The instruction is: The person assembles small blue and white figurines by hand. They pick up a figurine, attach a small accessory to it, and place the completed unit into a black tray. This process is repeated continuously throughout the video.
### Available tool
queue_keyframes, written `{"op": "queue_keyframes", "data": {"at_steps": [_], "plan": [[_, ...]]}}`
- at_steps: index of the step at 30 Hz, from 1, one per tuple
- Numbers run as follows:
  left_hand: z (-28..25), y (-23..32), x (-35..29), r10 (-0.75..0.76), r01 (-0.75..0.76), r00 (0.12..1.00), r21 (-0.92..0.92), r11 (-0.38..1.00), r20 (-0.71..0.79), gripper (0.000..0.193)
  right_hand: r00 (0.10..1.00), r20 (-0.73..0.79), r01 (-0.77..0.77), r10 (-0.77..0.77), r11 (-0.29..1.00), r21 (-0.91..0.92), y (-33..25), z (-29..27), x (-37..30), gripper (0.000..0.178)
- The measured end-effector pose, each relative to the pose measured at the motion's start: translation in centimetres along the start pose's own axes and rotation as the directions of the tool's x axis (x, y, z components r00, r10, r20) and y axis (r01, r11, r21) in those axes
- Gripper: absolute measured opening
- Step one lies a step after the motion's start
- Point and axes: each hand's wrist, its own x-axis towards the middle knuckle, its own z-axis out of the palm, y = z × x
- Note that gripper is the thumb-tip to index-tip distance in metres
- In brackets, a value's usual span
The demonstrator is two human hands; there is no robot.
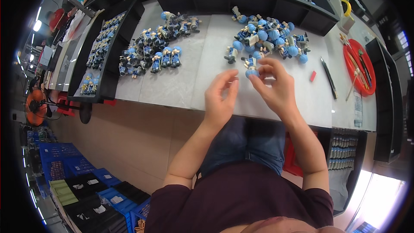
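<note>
A small figurine (pixel 250 64) with a round blue head and pale limbs is at the fingertips of my right hand (pixel 277 88). The thumb and index finger meet it, head end toward me. My left hand (pixel 221 99) is just left of it, curved, fingers and thumb apart, holding nothing. Beyond my hands lies a heap of similar figurines (pixel 271 34), with one figurine (pixel 233 51) at its near left edge. Farther left on the table is a second group of figurines (pixel 151 45), several of them side by side in a row.
A large black tray (pixel 241 2) full of figurines stands at the back. Another black tray (pixel 108 67) with rows of them is on the left. To the right are a black pen-like tool (pixel 328 77), a small red block (pixel 313 76) and a red dish (pixel 350 56) with brushes.
</note>
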Motion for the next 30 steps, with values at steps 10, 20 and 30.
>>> {"op": "queue_keyframes", "data": {"at_steps": [10, 20, 30], "plan": [[2.8, 0.1, 1.7, -0.245, 0.302, 0.946, -0.303, 0.904, 0.212, 0.029, 0.973, -0.229, 0.062, -0.036, 0.992, 0.107, 3.2, -1.5, -3.8, 0.034], [2.7, -0.5, 1.9, -0.298, 0.395, 0.914, -0.448, 0.802, 0.274, 0.029, 0.992, -0.046, -0.089, 0.114, 0.922, 0.376, 4.5, -1.2, -4.0, 0.035], [2.5, -0.8, 1.8, -0.27, 0.351, 0.934, -0.469, 0.811, 0.232, 0.028, 0.994, 0.05, -0.11, 0.099, 0.94, 0.324, 4.0, -1.4, -3.9, 0.039]]}}
